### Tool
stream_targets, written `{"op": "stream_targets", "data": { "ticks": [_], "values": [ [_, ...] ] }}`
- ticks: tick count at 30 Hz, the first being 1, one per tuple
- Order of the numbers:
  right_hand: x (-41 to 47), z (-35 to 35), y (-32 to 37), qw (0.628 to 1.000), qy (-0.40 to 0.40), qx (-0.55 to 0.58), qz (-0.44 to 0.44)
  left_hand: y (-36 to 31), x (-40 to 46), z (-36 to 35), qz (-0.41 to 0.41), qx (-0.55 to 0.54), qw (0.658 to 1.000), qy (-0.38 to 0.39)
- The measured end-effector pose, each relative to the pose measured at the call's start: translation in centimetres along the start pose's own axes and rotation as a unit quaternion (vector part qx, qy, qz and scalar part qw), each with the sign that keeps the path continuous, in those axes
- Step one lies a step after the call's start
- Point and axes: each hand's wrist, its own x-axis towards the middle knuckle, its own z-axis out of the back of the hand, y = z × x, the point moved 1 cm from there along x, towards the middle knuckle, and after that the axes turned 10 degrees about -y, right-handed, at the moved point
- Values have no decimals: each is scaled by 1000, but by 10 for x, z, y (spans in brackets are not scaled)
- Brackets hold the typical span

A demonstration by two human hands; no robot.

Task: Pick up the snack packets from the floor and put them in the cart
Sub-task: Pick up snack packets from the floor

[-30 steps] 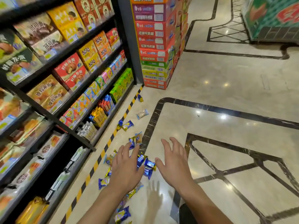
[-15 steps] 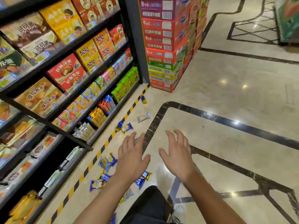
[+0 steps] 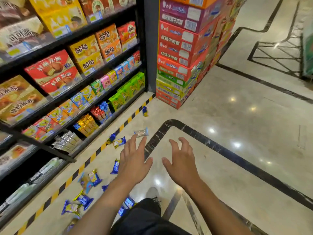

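While both my hands hang out over the floor (image 3: 228,116), neither grip has anything in it: my left hand (image 3: 133,161) is spread with its fingers straight, and my right hand (image 3: 182,162) is spread too, fingertips bent a little. The snack packets (image 3: 89,181) lie scattered on the pale floor to my left, mostly blue and gold wrappers strung along the black-and-yellow striped tape (image 3: 94,154) that runs beside the shelf (image 3: 71,92). One blue packet (image 3: 115,166) sits just beside my left wrist, two more (image 3: 116,140) lie near the tape ahead of my left fingers, a clear silvery packet (image 3: 142,132) rests just past my left fingertips, and a lone blue one (image 3: 145,111) lies farther up, near the stack of cartons (image 3: 179,53). More packets (image 3: 77,205) lie close to my left forearm. Below my arms I see my dark trouser leg (image 3: 144,219) and a shoe (image 3: 153,194).
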Motion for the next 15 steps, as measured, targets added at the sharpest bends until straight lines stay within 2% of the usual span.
{"op": "stream_targets", "data": {
  "ticks": [6, 10, 15],
  "values": [
    [96, 10, -2, 999, 7, 47, -3, -26, 96, 8, -1, -30, 1000, -6],
    [146, 10, -6, 996, 18, 89, -11, -48, 141, 13, 41, -82, 995, -23],
    [216, 2, -25, 998, 25, 35, 44, -66, 194, -4, 50, 17, 998, -18]
  ]
}}
